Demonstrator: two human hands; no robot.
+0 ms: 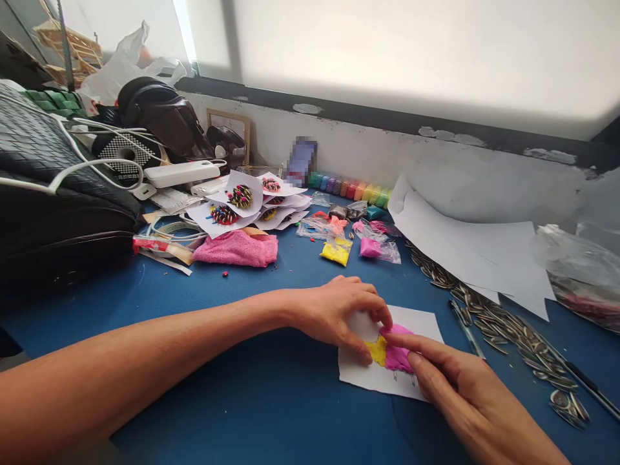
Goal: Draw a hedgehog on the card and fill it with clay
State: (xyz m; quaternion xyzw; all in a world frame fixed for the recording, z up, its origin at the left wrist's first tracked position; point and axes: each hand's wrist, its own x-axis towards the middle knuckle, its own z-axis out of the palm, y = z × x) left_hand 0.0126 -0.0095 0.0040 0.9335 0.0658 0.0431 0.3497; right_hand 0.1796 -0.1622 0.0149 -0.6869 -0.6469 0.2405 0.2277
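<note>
A small sheet of white paper (358, 374) lies on the blue table, with flattened yellow clay (378, 351) and pink clay (398, 359) side by side on it. Pencil lines show below the pink part. My left hand (339, 316) arches over the paper's left side, thumb at the yellow clay's edge, curved fingers apart from it near the top of the pink. From the lower right, my right hand (465, 387) lays its stretched index finger across the pink clay, its thumb at the right edge. The right hand's other fingers are mostly hidden.
Beyond my hands are a yellow clay packet (336, 251), a pink clay packet (371, 248) and a pink cloth (236, 248). Decorated paper pieces (223, 215) are piled behind. Sunflower seeds (513, 329), a pen (466, 329) and white sheets (479, 248) lie right; a black bag (62, 213) stands left.
</note>
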